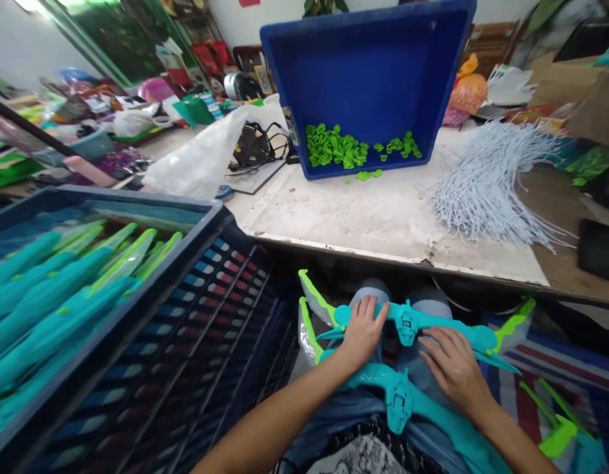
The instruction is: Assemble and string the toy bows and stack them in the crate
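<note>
Two turquoise bow-shaped plastic pieces with lime green tips lie across my lap. My left hand rests with spread fingers on the left arm of the farther bow. Beside that bow's right arm, my right hand has its fingers apart and touches or nearly touches it. The nearer bow passes under both forearms, closer to my body. Each bow has a central block with a small slot. Ahead on the table, a tilted blue bin holds many small green parts.
A dark blue crate at the left holds more turquoise and green pieces. Pale strings lie on the white table. A small fan stands behind a plastic bag. More pieces lie at the lower right.
</note>
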`<move>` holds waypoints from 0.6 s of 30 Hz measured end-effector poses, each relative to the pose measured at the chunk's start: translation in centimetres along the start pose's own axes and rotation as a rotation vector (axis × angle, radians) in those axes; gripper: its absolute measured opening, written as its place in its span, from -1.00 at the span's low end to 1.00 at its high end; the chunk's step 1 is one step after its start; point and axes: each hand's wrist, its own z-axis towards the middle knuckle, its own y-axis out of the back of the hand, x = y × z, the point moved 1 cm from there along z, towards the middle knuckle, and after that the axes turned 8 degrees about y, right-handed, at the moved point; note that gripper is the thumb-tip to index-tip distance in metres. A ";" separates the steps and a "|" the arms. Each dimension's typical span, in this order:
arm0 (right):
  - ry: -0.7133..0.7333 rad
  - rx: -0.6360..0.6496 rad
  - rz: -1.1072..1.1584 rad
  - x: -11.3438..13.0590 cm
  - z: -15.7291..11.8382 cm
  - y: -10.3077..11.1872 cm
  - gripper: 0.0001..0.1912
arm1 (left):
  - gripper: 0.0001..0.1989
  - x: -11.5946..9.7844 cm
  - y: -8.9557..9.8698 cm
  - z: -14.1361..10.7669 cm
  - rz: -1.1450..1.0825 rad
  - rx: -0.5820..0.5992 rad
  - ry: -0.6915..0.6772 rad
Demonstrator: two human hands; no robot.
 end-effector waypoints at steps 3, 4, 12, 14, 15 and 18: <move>-0.029 -0.036 -0.075 -2.1 3.6 0.6 -0.80 | -0.50 -1.0 -1.2 0.1 -0.003 -0.043 -0.073; -0.047 -0.050 -0.107 -3.2 4.8 0.8 -0.79 | -0.48 -1.2 -1.5 0.2 -0.003 -0.053 -0.095; -0.251 0.000 -0.248 -11.5 14.7 -0.1 -0.80 | -0.47 -1.4 -1.3 3.3 -0.024 0.103 -0.121; -0.272 0.077 -0.218 -12.5 18.0 -1.2 -0.80 | -0.46 -1.3 -1.3 3.6 -0.036 0.140 -0.130; -0.291 0.117 -0.193 -12.9 19.9 -1.8 -0.79 | -0.45 -1.3 -1.6 3.5 -0.039 0.137 -0.134; -0.367 0.203 -0.119 -14.6 25.9 -4.1 -0.73 | -0.40 -1.5 -3.1 2.5 -0.032 0.019 -0.154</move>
